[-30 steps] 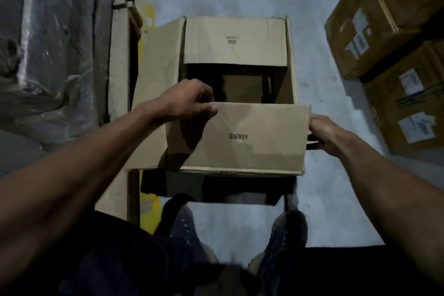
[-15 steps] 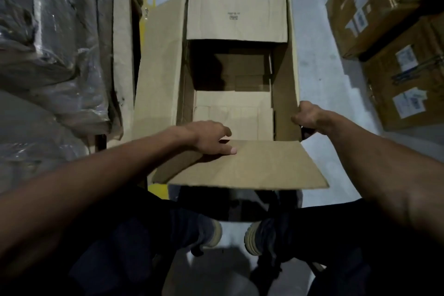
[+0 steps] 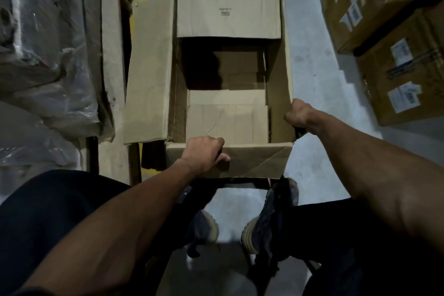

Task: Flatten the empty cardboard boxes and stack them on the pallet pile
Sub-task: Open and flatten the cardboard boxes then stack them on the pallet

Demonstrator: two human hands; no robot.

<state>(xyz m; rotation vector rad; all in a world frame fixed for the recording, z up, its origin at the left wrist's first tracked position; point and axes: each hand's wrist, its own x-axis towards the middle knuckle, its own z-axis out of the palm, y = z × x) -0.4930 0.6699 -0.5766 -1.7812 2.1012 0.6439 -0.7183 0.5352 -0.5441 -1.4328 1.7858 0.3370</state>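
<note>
1. Two hands grasp an open cardboard box (image 3: 153, 67) standing on the grey floor (image 3: 312, 74).
2. Left hand (image 3: 204, 152) curls over the near flap (image 3: 252, 160).
3. Right hand (image 3: 298, 114) clutches the right wall's rim.
4. Labelled cartons (image 3: 389, 38) sit stacked at right.

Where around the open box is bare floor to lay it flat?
Bare floor lies between the open box and the labelled cartons, and beyond its far flap. The left is crowded by the wrapped pallet load; feet fill the near side.
</note>
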